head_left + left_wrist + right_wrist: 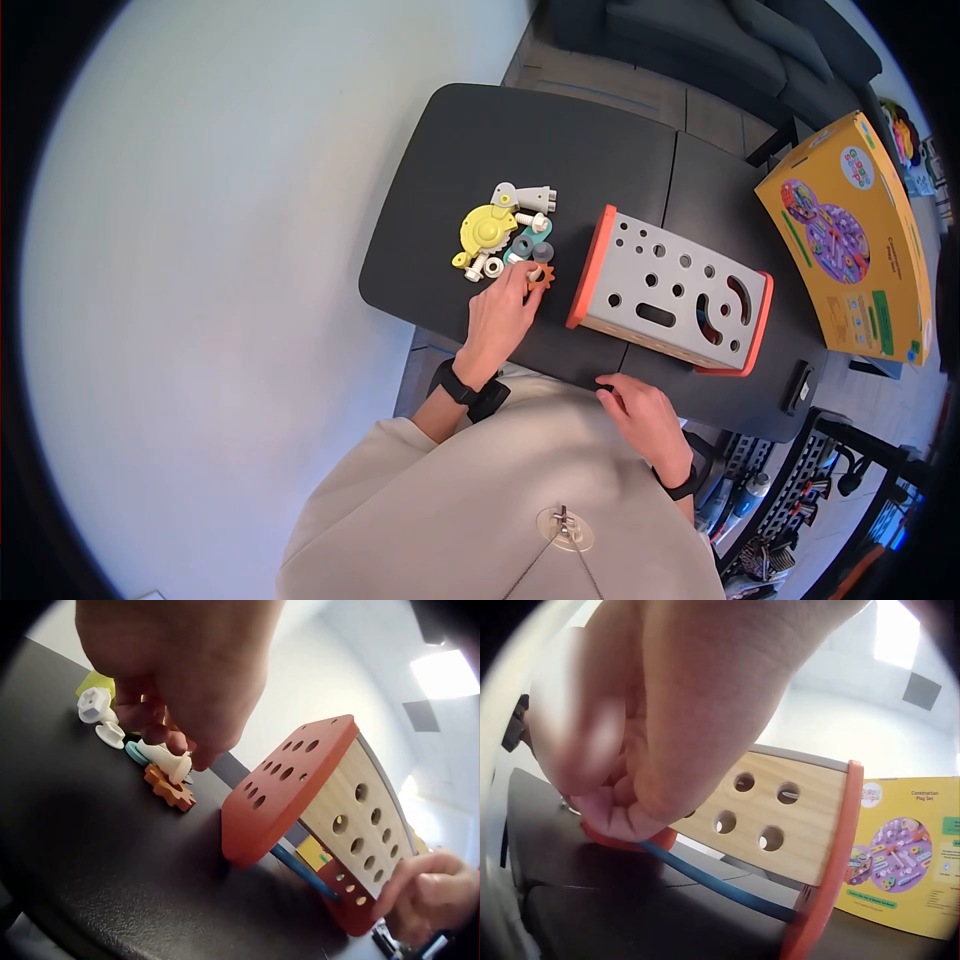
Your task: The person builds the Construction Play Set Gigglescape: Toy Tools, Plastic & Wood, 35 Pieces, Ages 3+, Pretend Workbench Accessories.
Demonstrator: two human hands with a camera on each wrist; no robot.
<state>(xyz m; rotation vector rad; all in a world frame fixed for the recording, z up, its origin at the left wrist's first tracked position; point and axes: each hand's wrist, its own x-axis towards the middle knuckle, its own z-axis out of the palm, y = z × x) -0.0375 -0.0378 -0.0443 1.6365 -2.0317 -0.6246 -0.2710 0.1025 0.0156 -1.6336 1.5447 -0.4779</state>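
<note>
My left hand (503,315) is over the pile of toy parts, thumb and fingers pinching a cream bolt (171,762). Just beneath that bolt is an orange toy gear (169,787), flat on the table. Beside the fingers lie white bolts (94,705), grey round pieces (522,246), a teal piece (541,231) and a yellow round part (487,230). At the table's front edge is my right hand (645,420), its fingers loosely curled and holding nothing. The toy workbench (640,270), with a grey holed top and orange-red ends, stands beyond it.
A large yellow play-set box (850,250) stands at the right. Near the table's right end lies a small black object (797,388). The dark table (590,140) has a seam across it. A grey sofa (690,50) is behind, and a black rack (800,480) stands at lower right.
</note>
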